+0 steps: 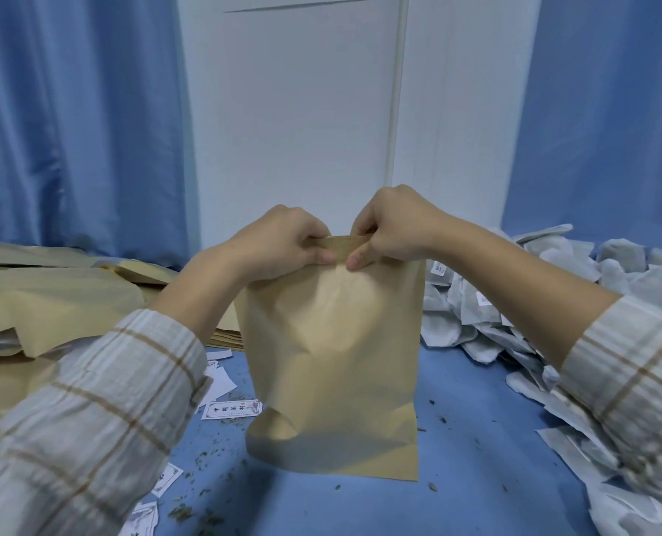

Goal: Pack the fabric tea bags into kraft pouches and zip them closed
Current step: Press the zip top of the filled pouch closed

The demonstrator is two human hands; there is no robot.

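A tan kraft pouch (333, 365) stands upright on the blue table (472, 458) in the middle of the view, its body bulging. My left hand (283, 237) and my right hand (391, 226) both pinch its top edge, thumbs in front and fingers curled over the back, close together near the middle of the strip. What is inside the pouch is hidden. A large heap of pale grey fabric tea bags (577, 288) lies to the right, some with small white tags.
Flat kraft pouches (51, 299) are piled at the left. Small white printed labels (231, 410) and loose tea crumbs lie on the blue surface around the pouch. Blue curtains and a white wall stand behind.
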